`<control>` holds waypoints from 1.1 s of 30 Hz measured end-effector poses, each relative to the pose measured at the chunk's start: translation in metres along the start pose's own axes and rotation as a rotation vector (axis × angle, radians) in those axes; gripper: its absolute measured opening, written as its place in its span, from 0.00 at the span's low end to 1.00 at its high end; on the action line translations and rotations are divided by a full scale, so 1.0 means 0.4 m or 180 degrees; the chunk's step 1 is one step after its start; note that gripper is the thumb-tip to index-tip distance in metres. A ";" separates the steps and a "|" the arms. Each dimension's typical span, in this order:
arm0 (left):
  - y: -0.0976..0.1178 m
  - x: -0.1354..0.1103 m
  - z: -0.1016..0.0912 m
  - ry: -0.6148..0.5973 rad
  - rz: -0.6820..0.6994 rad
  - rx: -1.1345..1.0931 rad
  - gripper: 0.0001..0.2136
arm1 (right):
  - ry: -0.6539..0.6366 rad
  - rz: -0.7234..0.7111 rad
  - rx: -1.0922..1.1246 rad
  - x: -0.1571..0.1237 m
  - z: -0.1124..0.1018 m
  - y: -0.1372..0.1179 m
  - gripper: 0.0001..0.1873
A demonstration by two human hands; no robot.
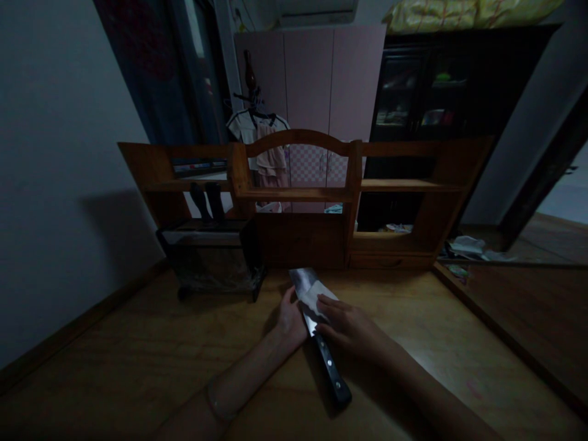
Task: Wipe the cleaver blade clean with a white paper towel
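Note:
A cleaver with a broad steel blade (304,284) and a black riveted handle (333,370) lies across the wooden desk (138,355), blade pointing away from me. My left hand (290,318) rests against the left side of the blade, fingers curled along its edge. My right hand (351,327) lies over the blade from the right, fingers pressing a small white cloth or tissue (316,295) flat onto the steel. The handle sticks out free toward me.
A dark knife block (211,257) with two black handles standing in it sits at the back left of the desk. A wooden desk hutch (303,196) with shelves runs along the back. Behind it stand a pink wardrobe (316,79) and a dark cabinet (427,92).

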State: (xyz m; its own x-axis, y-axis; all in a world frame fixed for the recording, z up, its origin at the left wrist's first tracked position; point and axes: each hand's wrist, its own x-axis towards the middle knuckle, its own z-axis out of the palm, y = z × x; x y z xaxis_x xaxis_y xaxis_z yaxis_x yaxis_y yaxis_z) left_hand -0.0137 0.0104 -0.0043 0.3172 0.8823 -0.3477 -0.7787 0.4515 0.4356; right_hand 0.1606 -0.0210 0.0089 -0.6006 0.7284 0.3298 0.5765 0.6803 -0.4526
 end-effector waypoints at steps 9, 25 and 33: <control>-0.001 -0.007 0.010 -0.0115 0.0039 0.0009 0.18 | -0.0226 0.0130 0.0052 0.001 0.016 0.014 0.29; -0.004 0.014 -0.013 -0.0056 0.0001 -0.0187 0.18 | -0.0193 -0.0182 0.0328 0.007 0.009 -0.030 0.24; -0.005 0.024 -0.021 0.0113 0.0006 -0.0217 0.18 | -0.0149 -0.0065 0.0385 0.009 0.003 -0.045 0.22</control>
State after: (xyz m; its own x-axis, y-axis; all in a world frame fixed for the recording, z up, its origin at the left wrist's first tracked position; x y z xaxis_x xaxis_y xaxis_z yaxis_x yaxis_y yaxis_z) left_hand -0.0138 0.0168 -0.0154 0.2971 0.8774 -0.3767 -0.8148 0.4386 0.3791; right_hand 0.1474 -0.0307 0.0173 -0.6383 0.7080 0.3022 0.4947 0.6780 -0.5437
